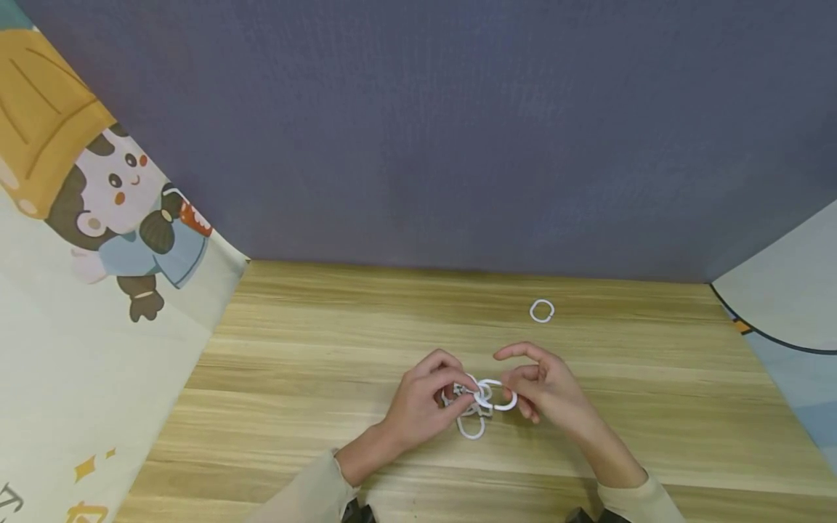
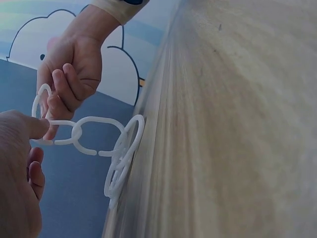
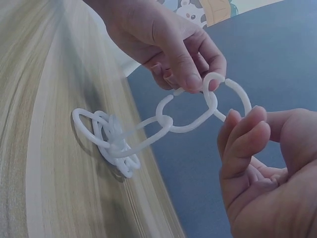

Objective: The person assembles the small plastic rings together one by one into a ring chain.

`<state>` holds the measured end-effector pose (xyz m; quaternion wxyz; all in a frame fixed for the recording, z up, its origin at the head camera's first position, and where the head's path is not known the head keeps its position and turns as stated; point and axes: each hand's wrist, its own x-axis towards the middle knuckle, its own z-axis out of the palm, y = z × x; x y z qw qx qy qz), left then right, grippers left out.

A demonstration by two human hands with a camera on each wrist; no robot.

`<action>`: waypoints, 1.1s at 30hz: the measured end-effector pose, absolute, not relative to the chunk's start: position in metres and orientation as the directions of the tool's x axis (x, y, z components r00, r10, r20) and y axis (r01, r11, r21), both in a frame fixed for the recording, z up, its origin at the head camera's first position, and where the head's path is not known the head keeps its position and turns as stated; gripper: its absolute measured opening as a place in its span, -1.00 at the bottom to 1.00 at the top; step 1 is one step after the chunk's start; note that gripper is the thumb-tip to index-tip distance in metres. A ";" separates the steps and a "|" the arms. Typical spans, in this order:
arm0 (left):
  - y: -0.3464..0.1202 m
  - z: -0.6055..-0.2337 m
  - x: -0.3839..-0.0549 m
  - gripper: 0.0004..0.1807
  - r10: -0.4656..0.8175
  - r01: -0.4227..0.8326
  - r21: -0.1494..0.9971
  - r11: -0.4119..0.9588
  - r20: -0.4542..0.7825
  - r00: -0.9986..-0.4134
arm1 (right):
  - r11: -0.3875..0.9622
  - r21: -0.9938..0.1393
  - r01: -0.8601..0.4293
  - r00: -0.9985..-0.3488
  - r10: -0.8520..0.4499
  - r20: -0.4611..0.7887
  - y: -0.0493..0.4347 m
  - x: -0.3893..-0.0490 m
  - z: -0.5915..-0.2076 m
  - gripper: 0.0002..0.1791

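A chain of white plastic C-shaped links (image 3: pixel 136 151) hangs between the hands and trails down to a small heap on the tabletop. With thumb and fingers my left hand (image 1: pixel 425 403) pinches a link (image 3: pixel 190 127) close to its joint with the end link (image 3: pixel 241 94). My right hand (image 1: pixel 556 388) holds that end link on its far side with curled fingers, its index finger raised away. A narrow gap shows in the end link's upper side in the right wrist view. The lower links (image 2: pixel 138 129) rest on the wood; fingers partly hide where each hand grips.
One loose white ring (image 1: pixel 542 300) lies farther back on the wooden table (image 1: pixel 314 327), right of centre. A dark blue panel (image 1: pixel 418 145) rises behind the table. Cartoon-printed panels (image 1: pixel 78 334) stand along the left and right sides.
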<state>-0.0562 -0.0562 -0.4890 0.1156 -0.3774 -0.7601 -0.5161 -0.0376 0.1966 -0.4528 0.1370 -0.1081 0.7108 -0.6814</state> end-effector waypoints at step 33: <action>-0.050 -0.484 -0.070 -0.83 0.313 0.549 0.814 0.189 0.480 -0.820 | 0.092 -0.996 -0.010 -0.982 0.188 0.027 0.222 -0.088 -0.496 -0.80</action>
